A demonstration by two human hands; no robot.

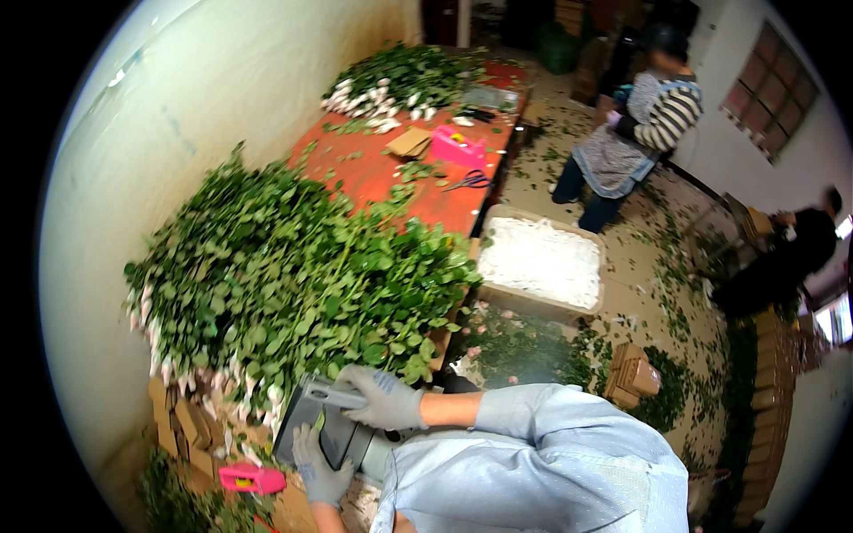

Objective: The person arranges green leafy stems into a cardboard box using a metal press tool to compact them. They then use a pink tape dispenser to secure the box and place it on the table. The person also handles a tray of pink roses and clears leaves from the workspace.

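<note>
My right hand (386, 398), in a grey work glove, is closed around the light grey bar of a grey and black device (347, 434) at the table's near end. My left hand (321, 465), gloved alike, lies against the device's lower edge with thumb and fingers apart; whether it grips is unclear. Between the hands a green leaf (320, 419) shows on the device. Just beyond spreads a large heap of leafy rose stems (286, 266), with white-wrapped ends (273, 394) towards me.
A pink tape dispenser (252, 479) sits near cardboard pieces (193, 426). Farther along the red table (373, 166) are scissors (472, 180), another pink dispenser (458, 146) and more stems (406, 73). A bin of white material (540, 260) stands beside it. Two people (630, 126) are nearby.
</note>
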